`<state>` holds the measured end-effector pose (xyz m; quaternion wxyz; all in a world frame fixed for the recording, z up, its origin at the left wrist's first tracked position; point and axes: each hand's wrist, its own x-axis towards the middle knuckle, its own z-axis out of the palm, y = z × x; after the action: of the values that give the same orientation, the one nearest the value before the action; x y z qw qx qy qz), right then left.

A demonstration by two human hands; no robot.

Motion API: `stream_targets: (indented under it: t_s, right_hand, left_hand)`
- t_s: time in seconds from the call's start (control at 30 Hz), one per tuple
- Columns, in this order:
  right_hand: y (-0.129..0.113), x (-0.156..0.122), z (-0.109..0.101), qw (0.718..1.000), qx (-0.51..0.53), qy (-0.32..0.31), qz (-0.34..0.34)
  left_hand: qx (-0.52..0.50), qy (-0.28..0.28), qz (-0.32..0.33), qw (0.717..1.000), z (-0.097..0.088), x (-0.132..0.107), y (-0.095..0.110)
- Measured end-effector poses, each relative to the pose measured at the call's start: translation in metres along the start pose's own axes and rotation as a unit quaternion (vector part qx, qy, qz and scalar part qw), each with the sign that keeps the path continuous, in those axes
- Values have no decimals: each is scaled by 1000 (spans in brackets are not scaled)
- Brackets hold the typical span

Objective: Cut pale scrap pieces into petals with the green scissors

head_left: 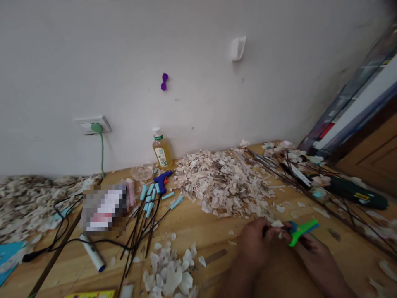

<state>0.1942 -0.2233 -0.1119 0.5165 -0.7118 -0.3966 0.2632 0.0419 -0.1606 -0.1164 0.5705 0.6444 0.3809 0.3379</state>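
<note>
My right hand is closed on a pair of green and blue scissors low at the right of the wooden table. Just to its left, my left hand pinches something small and pale against the scissors; I cannot make out what it is. Both hands hover close to the near edge of a big heap of pale petal scraps. A smaller pile of white petals lies left of my left hand.
Dark stems with light blue tips fan out beside a blue glue gun. A yellow bottle stands by the wall. Flowering branches and a dark green tool lie right. A black cable and marker lie left.
</note>
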Motion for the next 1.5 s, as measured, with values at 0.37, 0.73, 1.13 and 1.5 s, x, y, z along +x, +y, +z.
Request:
stream_targets:
  t_s: [0.37,0.73,1.13,1.5]
  right_hand:
    - [2,-1,-2,990,-18,48,132]
    - [8,2,-8,988,-3,11,153]
    - [5,4,6,994,75,-41,70]
    - [1,9,8,988,150,-42,-17]
  left_hand:
    - [-47,9,-19,999,5,10,-6]
    - [-130,61,-59,988,4,11,10]
    - [-187,103,-37,976,-3,22,-3]
    - [-183,125,-17,975,-15,22,-4]
